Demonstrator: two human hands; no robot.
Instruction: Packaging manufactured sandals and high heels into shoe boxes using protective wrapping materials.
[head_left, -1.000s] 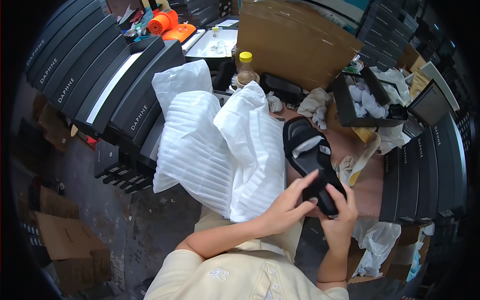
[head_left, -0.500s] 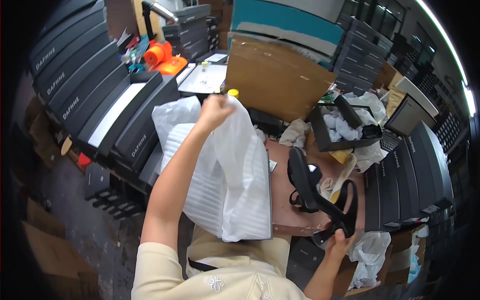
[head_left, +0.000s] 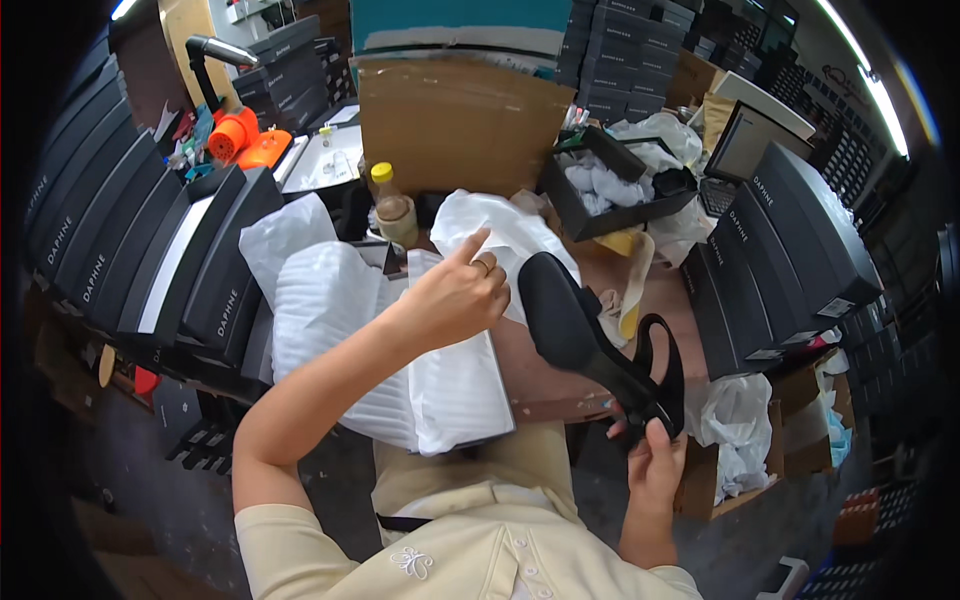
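A black slingback shoe (head_left: pixel 562 315) is in my right hand (head_left: pixel 655 462), gripped at the heel end, with its dark sole turned toward me and its strap loop standing to the right. My left hand (head_left: pixel 468 290) hovers left of the shoe's toe, index finger stretched out and the other fingers loosely bent. Nothing shows in it. Behind it, a white wrapping sheet (head_left: pixel 470 212) lies spread over toward the right. Below my left forearm sits a dark-edged box (head_left: pixel 503 372), mostly covered by ribbed white foam padding (head_left: pixel 330 300).
Grey shoe boxes (head_left: pixel 120 255) are stacked at left, with more boxes (head_left: pixel 760 270) at right. A yellow-capped bottle (head_left: pixel 393 208) stands before a cardboard panel (head_left: pixel 450 120). An open black box (head_left: pixel 610 222) holds crumpled paper. An orange device (head_left: pixel 245 140) sits far left.
My left hand has left the raised white sheet and moved right, toward the shoe. The sheet has flopped rightward. The right hand has lifted the shoe slightly. The view has turned right.
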